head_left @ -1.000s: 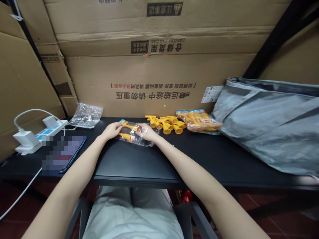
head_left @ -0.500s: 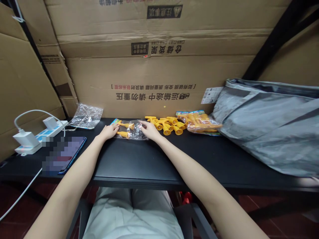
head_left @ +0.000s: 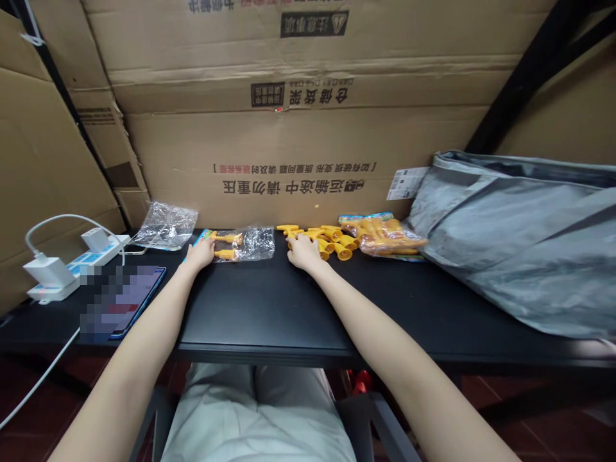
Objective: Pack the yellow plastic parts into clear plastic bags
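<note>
My left hand point(head_left: 199, 254) is closed on the left end of a clear plastic bag point(head_left: 256, 244) that lies flat on the table. Two yellow plastic horn-shaped pieces point(head_left: 226, 254) show inside the bag, near a colourful card strip mostly under my fingers. Over the left side of a pile of similar yellow horn-shaped pieces point(head_left: 343, 251) rests my right hand point(head_left: 305, 253), its fingers apart and touching the pile. The fingertips are partly hidden among the pieces, and no piece is lifted.
A filled bag of yellow pieces point(head_left: 391, 237) lies right of the pile, against a large grey bag point(head_left: 520, 244). At left are an empty-looking clear bag point(head_left: 168, 224), a power strip point(head_left: 99, 254) with chargers, and a phone point(head_left: 132, 308). Cardboard point(head_left: 289, 141) stands behind the black table point(head_left: 264, 308).
My right hand has let go of the bag's right end and moved right onto the yellow pile. The bag has slid left along with my left hand.
</note>
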